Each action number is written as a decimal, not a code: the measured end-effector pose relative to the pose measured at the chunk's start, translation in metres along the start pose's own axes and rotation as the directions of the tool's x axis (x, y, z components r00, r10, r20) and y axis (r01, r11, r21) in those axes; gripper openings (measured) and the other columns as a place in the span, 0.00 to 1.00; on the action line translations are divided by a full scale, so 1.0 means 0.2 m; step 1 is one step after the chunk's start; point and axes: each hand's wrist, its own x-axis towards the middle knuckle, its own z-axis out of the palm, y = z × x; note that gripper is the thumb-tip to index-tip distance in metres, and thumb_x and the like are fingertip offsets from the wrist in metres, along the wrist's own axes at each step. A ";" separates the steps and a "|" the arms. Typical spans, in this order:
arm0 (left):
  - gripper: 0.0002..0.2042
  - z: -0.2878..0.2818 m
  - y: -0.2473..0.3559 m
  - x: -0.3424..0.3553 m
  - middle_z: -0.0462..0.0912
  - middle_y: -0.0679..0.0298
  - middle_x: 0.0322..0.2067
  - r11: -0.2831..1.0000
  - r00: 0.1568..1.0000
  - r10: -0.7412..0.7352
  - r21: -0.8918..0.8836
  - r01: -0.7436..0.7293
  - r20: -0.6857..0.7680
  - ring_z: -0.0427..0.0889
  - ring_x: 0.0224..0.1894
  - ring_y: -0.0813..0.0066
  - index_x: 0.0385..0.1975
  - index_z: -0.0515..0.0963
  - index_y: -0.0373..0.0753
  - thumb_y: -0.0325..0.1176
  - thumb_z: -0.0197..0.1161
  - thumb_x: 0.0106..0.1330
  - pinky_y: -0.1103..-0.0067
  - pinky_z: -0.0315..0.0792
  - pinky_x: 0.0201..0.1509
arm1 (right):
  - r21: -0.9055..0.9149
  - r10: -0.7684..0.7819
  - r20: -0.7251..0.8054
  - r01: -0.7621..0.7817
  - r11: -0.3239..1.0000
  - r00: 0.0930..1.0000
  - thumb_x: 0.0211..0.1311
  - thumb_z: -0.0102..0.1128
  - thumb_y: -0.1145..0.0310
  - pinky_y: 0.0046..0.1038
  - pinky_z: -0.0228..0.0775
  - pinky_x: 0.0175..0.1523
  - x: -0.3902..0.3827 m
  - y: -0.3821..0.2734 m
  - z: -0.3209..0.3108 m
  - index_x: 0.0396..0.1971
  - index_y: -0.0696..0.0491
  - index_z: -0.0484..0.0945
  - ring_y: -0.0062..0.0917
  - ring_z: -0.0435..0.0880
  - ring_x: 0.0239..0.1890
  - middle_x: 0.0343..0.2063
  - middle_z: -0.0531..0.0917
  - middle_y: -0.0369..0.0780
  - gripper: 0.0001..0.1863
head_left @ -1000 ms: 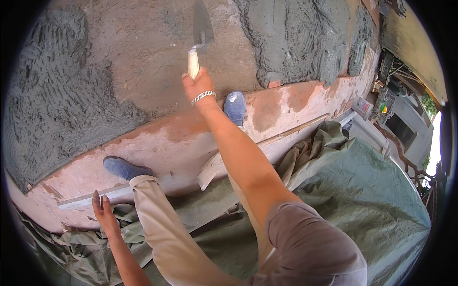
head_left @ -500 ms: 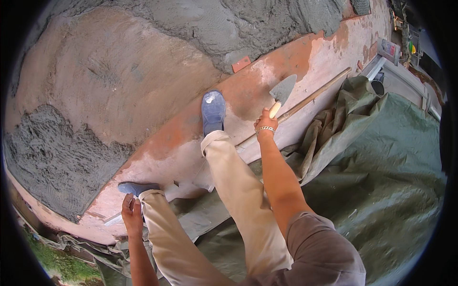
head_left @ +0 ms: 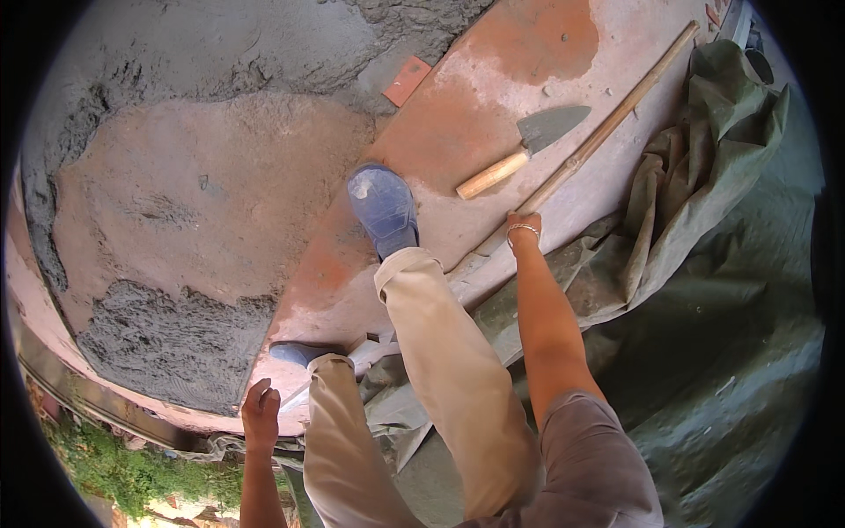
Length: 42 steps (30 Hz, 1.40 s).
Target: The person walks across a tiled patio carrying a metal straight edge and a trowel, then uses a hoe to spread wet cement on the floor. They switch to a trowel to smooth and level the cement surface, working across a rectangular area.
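My right hand (head_left: 524, 227), with a chain bracelet at the wrist, grips a long wooden pole (head_left: 625, 110) lying along the pale ledge. Just above that hand, a trowel (head_left: 493, 172) with a wooden handle rests on the reddish-stained surface, released from my fingers. My left hand (head_left: 260, 409) hangs low at the left with loosely bent fingers apart and nothing in it. Between them my blue shoe (head_left: 380, 207) stands at the edge of the bare brownish patch (head_left: 202, 194), which is bordered by wet grey mortar (head_left: 167, 343).
A loose red tile piece (head_left: 407, 81) sits at the mortar's edge. A crumpled dark green tarp (head_left: 704, 299) runs along the right and under my legs. Green plants (head_left: 132, 471) lie beyond the rim at lower left. Dark objects (head_left: 759, 66) crowd the far upper right.
The trowel has gone from my right hand onto the ledge, and that hand has moved right and down onto the pole. The view has turned toward the pole and tarp.
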 end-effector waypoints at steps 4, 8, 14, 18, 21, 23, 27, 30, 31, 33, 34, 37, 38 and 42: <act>0.20 -0.14 0.07 -0.01 0.84 0.53 0.41 0.995 0.998 0.032 0.096 -0.027 -0.049 0.82 0.43 0.70 0.51 0.76 0.27 0.34 0.63 0.63 0.76 0.75 0.50 | 0.023 -0.053 0.034 0.053 0.998 0.998 0.53 0.71 0.57 0.40 0.73 0.56 -0.03 0.04 -0.07 0.49 0.66 0.72 0.51 0.81 0.50 0.46 0.80 0.59 0.32; 0.21 -0.27 0.26 -0.12 0.84 0.51 0.45 0.994 0.997 0.080 0.070 -0.078 -0.023 0.82 0.48 0.67 0.52 0.75 0.27 0.34 0.63 0.63 0.75 0.74 0.53 | 0.041 -0.271 -0.044 0.273 0.961 0.962 0.52 0.72 0.59 0.41 0.73 0.53 -0.29 0.15 -0.35 0.48 0.65 0.72 0.52 0.82 0.46 0.40 0.82 0.58 0.31; 0.20 -0.40 0.87 -0.50 0.82 0.51 0.47 0.951 0.950 0.308 -0.021 -0.309 -0.054 0.82 0.50 0.66 0.54 0.74 0.27 0.32 0.63 0.65 0.75 0.74 0.55 | 0.205 -0.419 -0.127 0.437 0.876 0.899 0.50 0.73 0.64 0.41 0.74 0.44 -0.72 0.06 -0.95 0.43 0.62 0.71 0.49 0.83 0.37 0.33 0.82 0.54 0.26; 0.18 -0.54 1.39 -0.94 0.81 0.48 0.50 0.793 0.782 0.609 0.097 -0.601 -0.133 0.81 0.52 0.58 0.52 0.76 0.32 0.31 0.65 0.62 0.71 0.73 0.57 | 0.277 -0.580 -0.163 0.601 0.749 0.798 0.49 0.71 0.69 0.40 0.73 0.42 -0.94 -0.24 -1.36 0.45 0.59 0.71 0.48 0.81 0.36 0.34 0.81 0.51 0.24; 0.18 -0.70 1.71 -1.34 0.79 0.47 0.51 0.528 0.502 0.848 0.359 -0.769 -0.172 0.80 0.54 0.53 0.50 0.77 0.34 0.30 0.66 0.60 0.67 0.72 0.58 | 0.296 -0.769 -0.138 0.767 0.569 0.624 0.49 0.69 0.72 0.42 0.72 0.46 -1.09 -0.49 -1.61 0.46 0.59 0.71 0.49 0.80 0.41 0.37 0.80 0.52 0.24; 0.17 -0.83 1.84 -1.62 0.79 0.47 0.52 0.399 0.353 0.917 0.467 -0.789 -0.186 0.79 0.55 0.50 0.49 0.77 0.35 0.29 0.66 0.59 0.65 0.72 0.59 | 0.278 -0.865 -0.059 0.841 0.465 0.498 0.49 0.67 0.73 0.43 0.71 0.50 -1.18 -0.64 -1.71 0.48 0.59 0.71 0.51 0.78 0.45 0.42 0.78 0.53 0.24; 0.18 -1.06 1.89 -2.09 0.77 0.46 0.54 0.291 0.177 0.952 0.560 -0.776 -0.249 0.77 0.56 0.45 0.46 0.78 0.35 0.29 0.68 0.55 0.60 0.70 0.61 | 0.079 -0.971 0.085 0.970 0.229 0.223 0.50 0.65 0.74 0.43 0.73 0.51 -1.37 -0.81 -1.76 0.49 0.59 0.70 0.51 0.79 0.45 0.43 0.77 0.53 0.25; 0.18 -1.19 1.77 -2.34 0.75 0.46 0.56 0.246 0.099 0.966 0.727 -0.641 -0.239 0.75 0.58 0.43 0.45 0.78 0.35 0.29 0.68 0.52 0.54 0.67 0.63 | -0.044 -0.966 0.236 0.994 0.097 0.105 0.51 0.63 0.74 0.43 0.75 0.49 -1.49 -0.84 -1.72 0.48 0.58 0.70 0.50 0.80 0.44 0.43 0.78 0.52 0.22; 0.19 -1.23 1.71 -2.39 0.75 0.45 0.56 0.245 0.103 0.968 0.785 -0.569 -0.227 0.75 0.59 0.42 0.45 0.78 0.35 0.29 0.68 0.51 0.53 0.66 0.63 | -0.077 -0.959 0.279 0.997 0.020 0.041 0.52 0.62 0.74 0.43 0.75 0.48 -1.53 -0.83 -1.70 0.47 0.57 0.70 0.49 0.81 0.43 0.42 0.78 0.52 0.20; 0.25 -1.29 1.54 -2.48 0.71 0.47 0.60 0.299 0.182 0.953 0.862 -0.410 -0.244 0.68 0.64 0.43 0.49 0.74 0.36 0.34 0.72 0.50 0.48 0.57 0.67 | -0.132 -0.928 0.368 0.984 -0.122 -0.066 0.54 0.59 0.73 0.43 0.75 0.48 -1.60 -0.81 -1.67 0.45 0.56 0.71 0.47 0.82 0.43 0.42 0.78 0.50 0.17; 0.27 -1.32 1.44 -2.49 0.70 0.47 0.61 0.326 0.239 0.936 0.888 -0.323 -0.257 0.66 0.66 0.43 0.51 0.73 0.36 0.34 0.73 0.50 0.48 0.55 0.68 | -0.158 -0.905 0.414 0.972 -0.175 -0.096 0.56 0.57 0.73 0.43 0.75 0.48 -1.63 -0.80 -1.66 0.44 0.56 0.72 0.45 0.82 0.44 0.42 0.79 0.49 0.15; 0.39 -1.33 1.03 -2.42 0.65 0.47 0.65 0.443 0.622 0.738 0.883 -0.153 -0.262 0.63 0.68 0.44 0.59 0.68 0.38 0.46 0.76 0.46 0.48 0.53 0.70 | -0.235 -0.840 0.500 0.901 -0.365 -0.211 0.61 0.50 0.72 0.42 0.74 0.51 -1.72 -0.76 -1.64 0.41 0.54 0.73 0.41 0.83 0.45 0.42 0.80 0.46 0.09; 0.40 -1.31 0.87 -2.37 0.68 0.48 0.63 0.506 0.729 0.635 0.851 -0.144 -0.254 0.65 0.66 0.45 0.59 0.69 0.39 0.46 0.77 0.44 0.50 0.54 0.69 | -0.250 -0.815 0.523 0.869 -0.427 -0.250 0.61 0.50 0.72 0.43 0.72 0.53 -1.75 -0.75 -1.65 0.42 0.53 0.73 0.41 0.83 0.46 0.43 0.80 0.45 0.10; 0.40 -1.05 0.03 -2.23 0.83 0.50 0.42 0.815 0.973 0.213 0.566 -0.126 -0.090 0.81 0.49 0.50 0.55 0.75 0.39 0.48 0.79 0.39 0.59 0.72 0.55 | -0.285 -0.709 0.638 0.763 -0.580 -0.301 0.62 0.50 0.71 0.48 0.67 0.60 -1.88 -0.70 -1.74 0.44 0.53 0.73 0.39 0.81 0.52 0.47 0.79 0.44 0.11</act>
